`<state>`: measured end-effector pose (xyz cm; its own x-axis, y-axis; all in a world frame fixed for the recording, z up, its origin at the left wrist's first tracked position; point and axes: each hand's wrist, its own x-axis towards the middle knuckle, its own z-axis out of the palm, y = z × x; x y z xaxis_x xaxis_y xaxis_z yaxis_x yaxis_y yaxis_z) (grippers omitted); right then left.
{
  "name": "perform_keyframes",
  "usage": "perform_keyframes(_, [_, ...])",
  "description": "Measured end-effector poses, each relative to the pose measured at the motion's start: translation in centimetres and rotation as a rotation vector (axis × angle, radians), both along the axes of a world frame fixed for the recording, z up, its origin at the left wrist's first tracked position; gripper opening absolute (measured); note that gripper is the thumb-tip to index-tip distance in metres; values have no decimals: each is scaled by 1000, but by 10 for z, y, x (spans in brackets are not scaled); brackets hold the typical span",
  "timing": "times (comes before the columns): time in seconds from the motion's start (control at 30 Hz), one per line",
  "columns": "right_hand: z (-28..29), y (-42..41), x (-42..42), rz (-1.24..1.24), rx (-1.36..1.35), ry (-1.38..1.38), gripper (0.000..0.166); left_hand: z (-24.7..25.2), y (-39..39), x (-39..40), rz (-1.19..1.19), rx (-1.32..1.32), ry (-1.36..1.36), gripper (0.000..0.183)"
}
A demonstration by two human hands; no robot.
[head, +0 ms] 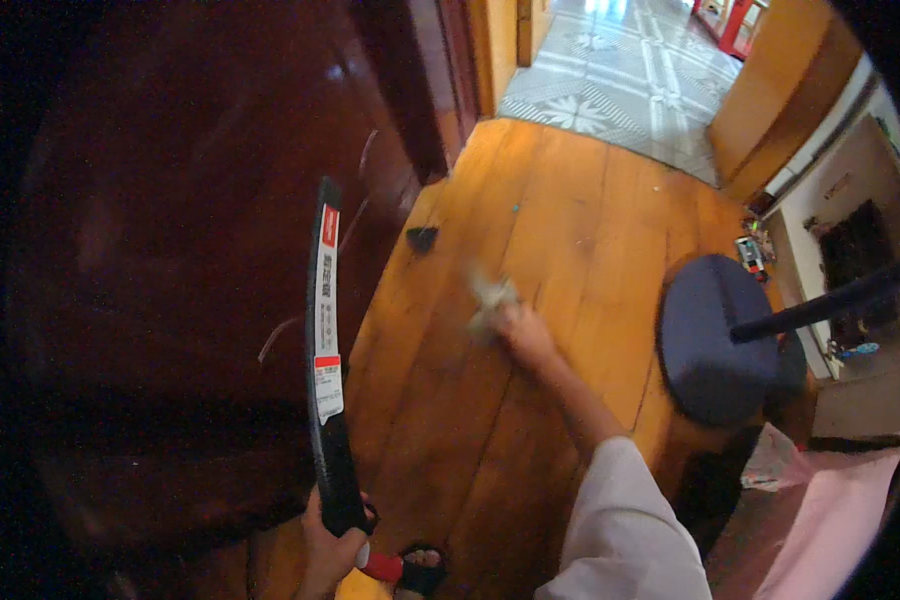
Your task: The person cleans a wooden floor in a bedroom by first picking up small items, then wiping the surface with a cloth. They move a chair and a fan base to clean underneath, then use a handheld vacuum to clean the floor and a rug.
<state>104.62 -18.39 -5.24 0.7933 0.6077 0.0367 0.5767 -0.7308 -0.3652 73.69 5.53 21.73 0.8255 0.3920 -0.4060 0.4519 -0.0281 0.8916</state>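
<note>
My left hand (331, 544) grips a long curved black sheath (339, 465) near its lower end. The sheath looks like a pruning saw's; a paper label with writing runs along its face. A red handle (381, 565) sticks out beside my thumb. Farther out, my right hand (523, 334) is closed on a pale crumpled cloth or similar thing (491, 300), blurred by motion. That hand is low over the plank wood floor (570, 247); whether the cloth touches the boards cannot be told. Beyond it, a small dark object (421, 238) lies by the dark furniture.
A dark reddish-brown furniture panel (195, 247) fills the left. To the right stands a round dark base (705, 330) with a pole (825, 300). Small toys (751, 255) and pink fabric (840, 517) lie beyond. A sandalled foot (422, 566) is below; patterned tiles (607, 90) lie past the doorway.
</note>
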Motion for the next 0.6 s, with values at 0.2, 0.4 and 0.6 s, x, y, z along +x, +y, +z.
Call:
perform_keyframes(0.2, [97, -100, 42, -302, 281, -625, 39, 29, -80, 3, -150, 93, -54, 60])
perform_keyframes(0.4, [-18, -87, -171, 180, 222, -130, 31, 56, -169, 14, -295, 194, -151, 56])
perform_keyframes(0.6, [-52, -111, -156, 278, 111, -153, 37, 97, -210, 41, -199, 73, -127, 58])
